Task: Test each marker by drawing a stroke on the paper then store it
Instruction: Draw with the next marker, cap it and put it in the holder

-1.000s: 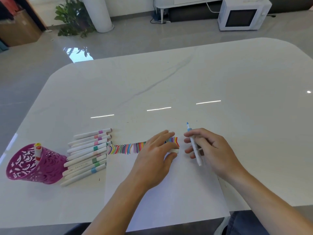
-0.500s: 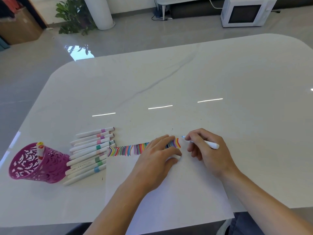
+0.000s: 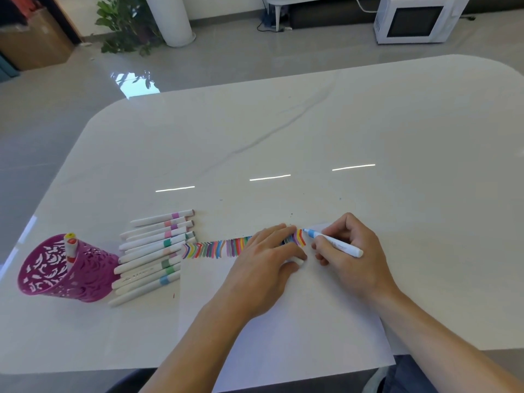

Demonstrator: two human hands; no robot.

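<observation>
My right hand (image 3: 351, 251) pinches a blue marker (image 3: 333, 242) like a pen. Its tip is at the top edge of the paper (image 3: 283, 336), just right of a row of coloured strokes (image 3: 215, 248), placed for the next test mark. My left hand (image 3: 266, 256) lies flat on the paper with straight fingers, I judge to stop it sliding. Capped markers (image 3: 153, 251), probably awaiting their turn, lie on the desk (image 3: 368, 137) beside a pink holder (image 3: 65, 273), where one marker (image 3: 70, 248) stands stored.
</observation>
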